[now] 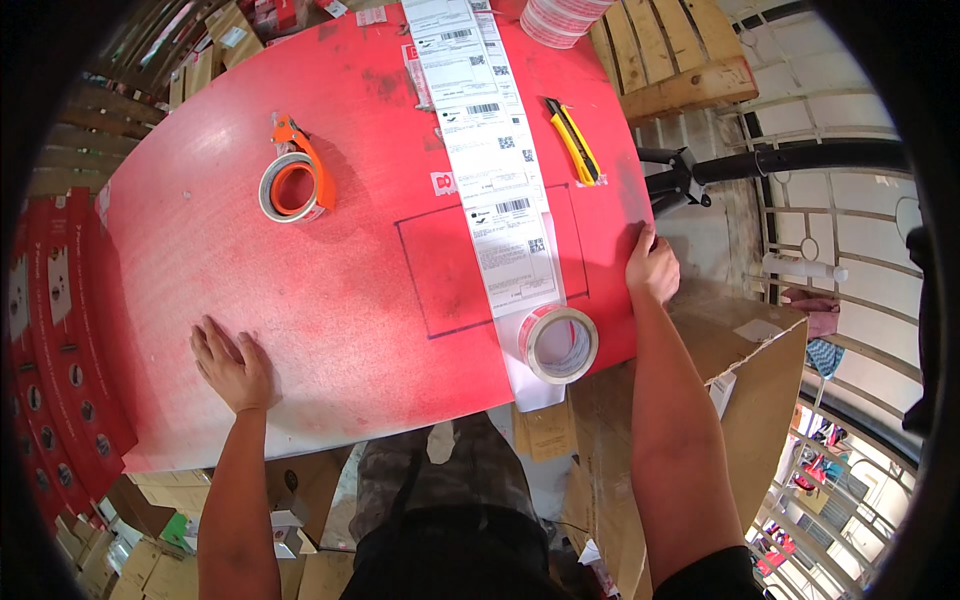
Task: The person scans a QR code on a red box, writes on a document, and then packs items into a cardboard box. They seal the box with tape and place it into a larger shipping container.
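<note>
My left hand [231,369] rests palm down with fingers apart on the red tabletop [315,300], touching nothing else. My right hand [654,266] is at the table's right edge, its fingers curled at the rim; whether they grip it is hard to tell. Between them, strips of printed shipping labels [480,165] run from the far edge towards me. A roll of printed packing tape [559,345] stands on the near end of the strip. A yellow utility knife [576,146] lies right of the labels. Farther left is an orange tape dispenser [319,169] with a tape roll.
Several stacked tape rolls [564,19] stand at the far edge, near a wooden pallet [675,60]. A black metal stand arm [795,159] extends at the right. Cardboard boxes [750,352] are below the right edge, and red printed cartons [64,337] stand at the left.
</note>
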Action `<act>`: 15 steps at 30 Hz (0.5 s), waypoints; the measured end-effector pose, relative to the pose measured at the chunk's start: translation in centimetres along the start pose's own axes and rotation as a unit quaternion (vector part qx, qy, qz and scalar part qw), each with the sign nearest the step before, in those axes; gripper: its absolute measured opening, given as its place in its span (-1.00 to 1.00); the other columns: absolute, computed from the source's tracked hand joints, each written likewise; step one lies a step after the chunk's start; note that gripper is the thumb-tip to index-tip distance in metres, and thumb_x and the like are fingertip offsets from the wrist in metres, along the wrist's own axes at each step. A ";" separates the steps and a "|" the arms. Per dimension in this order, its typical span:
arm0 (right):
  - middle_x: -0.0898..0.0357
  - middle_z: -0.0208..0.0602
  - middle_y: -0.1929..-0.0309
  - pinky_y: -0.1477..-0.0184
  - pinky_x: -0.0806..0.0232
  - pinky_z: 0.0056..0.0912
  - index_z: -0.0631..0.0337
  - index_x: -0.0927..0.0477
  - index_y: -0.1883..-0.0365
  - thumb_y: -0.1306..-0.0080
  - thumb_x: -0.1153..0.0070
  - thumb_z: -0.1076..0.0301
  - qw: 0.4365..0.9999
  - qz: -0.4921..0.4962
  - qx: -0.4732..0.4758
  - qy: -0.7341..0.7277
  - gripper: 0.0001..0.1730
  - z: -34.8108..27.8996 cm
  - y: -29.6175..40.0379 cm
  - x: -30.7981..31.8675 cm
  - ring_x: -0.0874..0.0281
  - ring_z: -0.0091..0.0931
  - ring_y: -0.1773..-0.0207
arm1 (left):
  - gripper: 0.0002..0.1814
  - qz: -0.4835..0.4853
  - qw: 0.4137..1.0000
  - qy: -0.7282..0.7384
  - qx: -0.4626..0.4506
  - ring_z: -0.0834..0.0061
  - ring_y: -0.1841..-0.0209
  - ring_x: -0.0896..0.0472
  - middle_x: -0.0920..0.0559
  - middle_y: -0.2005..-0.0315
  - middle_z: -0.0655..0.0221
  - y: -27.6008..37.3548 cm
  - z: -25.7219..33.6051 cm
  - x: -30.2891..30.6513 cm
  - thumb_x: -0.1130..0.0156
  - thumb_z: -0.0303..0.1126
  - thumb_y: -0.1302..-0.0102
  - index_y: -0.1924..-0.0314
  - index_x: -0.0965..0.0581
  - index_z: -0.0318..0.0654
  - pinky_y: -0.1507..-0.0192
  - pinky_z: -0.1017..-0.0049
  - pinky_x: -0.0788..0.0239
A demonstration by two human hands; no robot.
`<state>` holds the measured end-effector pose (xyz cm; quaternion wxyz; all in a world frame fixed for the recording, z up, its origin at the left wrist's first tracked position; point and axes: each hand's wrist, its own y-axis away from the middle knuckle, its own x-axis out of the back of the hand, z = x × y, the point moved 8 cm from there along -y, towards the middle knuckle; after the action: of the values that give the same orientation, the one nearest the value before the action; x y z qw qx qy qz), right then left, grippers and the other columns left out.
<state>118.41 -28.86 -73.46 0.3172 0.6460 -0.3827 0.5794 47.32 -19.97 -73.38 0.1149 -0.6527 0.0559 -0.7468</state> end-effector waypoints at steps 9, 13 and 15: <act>-0.74 0.15 0.10 -0.09 -0.47 0.13 0.25 -0.75 0.09 -0.52 0.17 -0.25 1.000 0.006 0.001 -0.014 -0.29 -0.6 0.1 0.6 -0.68 0.08 -0.02 | -0.26 0.011 1.000 -0.022 -0.015 -0.09 -0.56 -0.18 -0.24 -0.53 -0.11 0.0 0.8 0.6 -0.09 -0.03 -0.51 -0.56 -0.27 -0.22 -0.56 0.05 0.04; -0.73 0.15 0.12 -0.08 -0.46 0.14 0.26 -0.74 0.13 -0.52 0.16 -0.23 1.000 0.003 -0.007 -0.017 -0.30 -0.7 0.3 0.9 -0.68 0.09 -0.01 | -0.27 0.014 1.000 -0.018 -0.020 -0.08 -0.56 -0.18 -0.24 -0.53 -0.10 -0.1 0.9 0.7 -0.08 -0.02 -0.52 -0.56 -0.28 -0.21 -0.57 0.05 0.04; -0.73 0.16 0.13 -0.08 -0.46 0.15 0.27 -0.73 0.15 -0.51 0.16 -0.23 1.000 0.001 -0.008 -0.016 -0.30 -0.9 0.3 0.9 -0.68 0.09 0.00 | -0.28 0.010 1.000 -0.019 -0.018 -0.07 -0.57 -0.17 -0.23 -0.53 -0.10 -0.2 0.9 0.7 -0.08 -0.02 -0.53 -0.56 -0.28 -0.20 -0.57 0.06 0.05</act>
<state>117.74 -28.35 -72.41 0.3156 0.6526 -0.3927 0.5659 48.09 -19.92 -72.58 0.1114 -0.6678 0.0738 -0.7322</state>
